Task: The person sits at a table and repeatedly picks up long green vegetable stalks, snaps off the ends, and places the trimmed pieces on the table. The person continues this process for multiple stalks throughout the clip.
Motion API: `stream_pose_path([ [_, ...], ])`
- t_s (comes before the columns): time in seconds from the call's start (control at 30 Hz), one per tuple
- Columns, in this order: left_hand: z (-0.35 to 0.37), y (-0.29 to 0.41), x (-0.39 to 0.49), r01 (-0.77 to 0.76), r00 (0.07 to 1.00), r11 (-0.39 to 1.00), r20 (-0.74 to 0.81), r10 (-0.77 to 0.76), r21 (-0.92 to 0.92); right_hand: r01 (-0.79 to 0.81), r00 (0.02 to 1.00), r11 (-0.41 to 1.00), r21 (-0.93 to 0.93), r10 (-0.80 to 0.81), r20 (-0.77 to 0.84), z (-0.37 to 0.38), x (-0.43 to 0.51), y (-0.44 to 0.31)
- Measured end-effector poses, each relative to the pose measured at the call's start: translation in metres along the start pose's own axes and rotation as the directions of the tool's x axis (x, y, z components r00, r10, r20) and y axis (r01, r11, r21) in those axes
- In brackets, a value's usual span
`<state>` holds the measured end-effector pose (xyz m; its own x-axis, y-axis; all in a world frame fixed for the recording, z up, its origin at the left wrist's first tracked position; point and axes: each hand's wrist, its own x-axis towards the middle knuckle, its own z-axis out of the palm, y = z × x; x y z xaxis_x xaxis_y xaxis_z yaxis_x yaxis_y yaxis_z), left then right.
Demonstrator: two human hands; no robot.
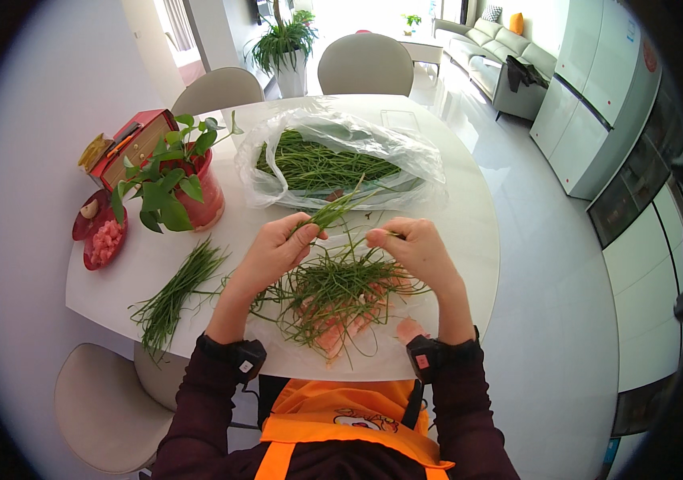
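My left hand (278, 249) grips a small bunch of thin green stems (341, 207), which look like chives, tips pointing away from me. To its right, my right hand (422, 249) pinches a thin strand (394, 233) between thumb and fingers. Below both hands lies a loose, tangled heap of green stems (338, 279) over pinkish-orange scraps (338, 336) whose kind I cannot tell. A tidier bunch of chives (179, 288) rests on the table to the left. Beyond my hands, a clear plastic bag (422, 159) lies open around many more chives (323, 162).
On the white table (467, 252), a potted plant (200, 192) stands at the left by a red box (137, 150). A red dish (98, 201) holds pink chopped pieces (106, 240) and a pale clove-like piece (89, 209). Chairs (365, 63) surround the table; a refrigerator (581, 96) stands right.
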<state>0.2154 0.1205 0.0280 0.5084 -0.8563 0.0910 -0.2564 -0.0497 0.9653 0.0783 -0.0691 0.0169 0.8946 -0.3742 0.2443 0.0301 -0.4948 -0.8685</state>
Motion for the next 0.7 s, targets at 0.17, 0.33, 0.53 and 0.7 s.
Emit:
stream_pose_path([
  [0.17, 0.003, 0.002, -0.001, 0.023, 0.998, 1.000, 0.051, -0.022, -0.017, 0.074, 0.977, 0.959, 0.273, -0.015, -0.211, 0.018, 0.005, -0.004],
  [0.33, 0.010, 0.001, 0.000, 0.073, 0.983, 0.997, 0.166, -0.073, 0.006, -0.001, 0.992, 0.823, 0.568, 0.071, -0.102, 0.032, 0.005, -0.011],
  [0.53, 0.006, 0.002, 0.000, 0.121, 0.969, 0.990, 0.223, -0.102, -0.075, 0.076, 0.942, 0.765, 0.640, 0.156, -0.298, 0.014, 0.004, -0.014],
  [0.7, 0.002, 0.001, -0.001, 0.125, 0.946, 0.990, 0.308, -0.097, -0.071, 0.161, 0.899, 0.739, 0.654, 0.163, -0.406, 0.002, 0.006, -0.014],
])
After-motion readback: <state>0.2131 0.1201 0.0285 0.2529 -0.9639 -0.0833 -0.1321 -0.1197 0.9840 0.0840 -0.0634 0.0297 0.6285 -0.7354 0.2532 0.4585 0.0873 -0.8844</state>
